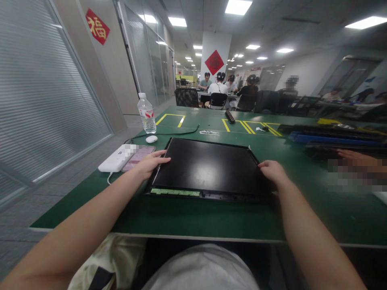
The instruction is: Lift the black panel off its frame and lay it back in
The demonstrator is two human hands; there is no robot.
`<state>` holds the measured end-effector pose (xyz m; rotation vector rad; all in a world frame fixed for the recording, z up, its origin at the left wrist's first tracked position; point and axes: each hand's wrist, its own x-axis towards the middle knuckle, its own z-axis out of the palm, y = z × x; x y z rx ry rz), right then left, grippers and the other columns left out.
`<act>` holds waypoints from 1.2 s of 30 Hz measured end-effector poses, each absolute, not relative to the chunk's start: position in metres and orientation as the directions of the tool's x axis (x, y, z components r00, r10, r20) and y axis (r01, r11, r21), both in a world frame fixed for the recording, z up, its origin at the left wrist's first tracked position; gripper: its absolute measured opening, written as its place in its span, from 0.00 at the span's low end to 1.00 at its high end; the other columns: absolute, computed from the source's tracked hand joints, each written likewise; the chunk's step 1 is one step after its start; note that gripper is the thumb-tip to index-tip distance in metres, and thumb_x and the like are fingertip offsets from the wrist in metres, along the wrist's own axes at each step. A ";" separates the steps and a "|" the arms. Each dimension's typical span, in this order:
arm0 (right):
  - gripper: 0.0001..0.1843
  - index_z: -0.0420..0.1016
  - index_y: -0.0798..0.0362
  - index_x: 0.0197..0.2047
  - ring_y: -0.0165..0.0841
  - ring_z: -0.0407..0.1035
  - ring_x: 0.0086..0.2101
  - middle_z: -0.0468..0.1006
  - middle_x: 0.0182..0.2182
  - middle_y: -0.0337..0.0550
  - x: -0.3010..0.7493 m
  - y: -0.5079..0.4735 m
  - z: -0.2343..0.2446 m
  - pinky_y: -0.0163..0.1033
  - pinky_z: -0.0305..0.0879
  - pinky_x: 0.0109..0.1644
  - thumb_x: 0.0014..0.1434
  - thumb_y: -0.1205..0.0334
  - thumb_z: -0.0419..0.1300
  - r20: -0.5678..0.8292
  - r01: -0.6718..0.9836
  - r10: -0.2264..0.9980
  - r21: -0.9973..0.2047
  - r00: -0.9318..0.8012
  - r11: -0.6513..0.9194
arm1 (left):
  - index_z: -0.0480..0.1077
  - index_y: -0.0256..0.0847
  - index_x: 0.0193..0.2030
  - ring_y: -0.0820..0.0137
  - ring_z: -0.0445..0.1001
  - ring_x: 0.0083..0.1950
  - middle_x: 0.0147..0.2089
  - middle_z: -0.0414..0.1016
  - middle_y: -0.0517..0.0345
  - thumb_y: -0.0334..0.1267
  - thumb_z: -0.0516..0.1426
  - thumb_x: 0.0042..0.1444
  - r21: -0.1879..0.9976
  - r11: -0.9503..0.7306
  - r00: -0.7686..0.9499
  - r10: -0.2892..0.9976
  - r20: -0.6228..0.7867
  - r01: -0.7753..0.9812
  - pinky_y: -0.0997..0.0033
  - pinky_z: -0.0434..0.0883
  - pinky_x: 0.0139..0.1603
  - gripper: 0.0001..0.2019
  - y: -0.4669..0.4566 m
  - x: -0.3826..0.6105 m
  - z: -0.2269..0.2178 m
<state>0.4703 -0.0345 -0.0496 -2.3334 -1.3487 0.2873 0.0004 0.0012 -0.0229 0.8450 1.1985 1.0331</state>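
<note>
A black LCD screen panel [208,163] lies face up on the green table, light glaring off its middle. Along its near edge runs a strip of green circuit board [175,192]. My left hand [151,163] grips the panel's left edge, the thumb over the top and the other fingers along the side. On the opposite side, my right hand [273,173] pinches the right edge, with its fingers partly hidden underneath. A small pale tab [249,148] sticks up at the far right corner.
Left of the panel lie a white power bank [117,158], a pink phone [137,157], a white earbud case [151,139] and a water bottle [146,114]. A black cable [175,133] runs behind. At right, another person's hand [359,159] is near dark panels [320,135].
</note>
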 end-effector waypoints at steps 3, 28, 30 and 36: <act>0.15 0.85 0.50 0.39 0.43 0.77 0.42 0.84 0.41 0.49 0.469 -0.035 -0.049 0.43 0.71 0.48 0.51 0.72 0.60 0.030 0.777 0.863 -0.453 0.504 -0.438 | 0.75 0.36 0.57 0.61 0.83 0.27 0.35 0.85 0.50 0.21 0.70 0.41 0.938 0.290 0.068 0.957 -0.282 -0.190 0.63 0.82 0.30 0.33 0.002 0.000 -0.025; 0.18 0.85 0.52 0.45 0.42 0.78 0.40 0.84 0.43 0.49 0.470 -0.035 -0.048 0.41 0.71 0.45 0.52 0.70 0.61 -0.036 0.764 0.860 -0.443 0.508 -0.470 | 0.75 0.36 0.57 0.59 0.84 0.45 0.49 0.84 0.45 0.25 0.70 0.43 0.961 0.181 0.077 0.983 -0.168 -0.210 0.64 0.80 0.44 0.31 0.002 -0.002 -0.031; 0.17 0.85 0.52 0.45 0.43 0.78 0.42 0.84 0.44 0.49 0.469 -0.036 -0.046 0.41 0.71 0.45 0.53 0.69 0.61 -0.039 0.764 0.860 -0.441 0.509 -0.472 | 0.76 0.36 0.56 0.58 0.83 0.48 0.51 0.84 0.45 0.25 0.70 0.42 0.964 0.159 0.075 0.986 -0.147 -0.214 0.63 0.79 0.47 0.30 0.003 -0.002 -0.031; 0.15 0.86 0.51 0.41 0.45 0.77 0.43 0.84 0.43 0.50 0.471 -0.034 -0.047 0.44 0.71 0.47 0.52 0.68 0.60 -0.001 0.798 0.875 -0.410 0.484 -0.442 | 0.76 0.35 0.56 0.56 0.80 0.56 0.54 0.83 0.45 0.27 0.70 0.43 0.966 0.089 0.131 0.990 -0.059 -0.243 0.60 0.74 0.58 0.29 -0.001 0.000 -0.026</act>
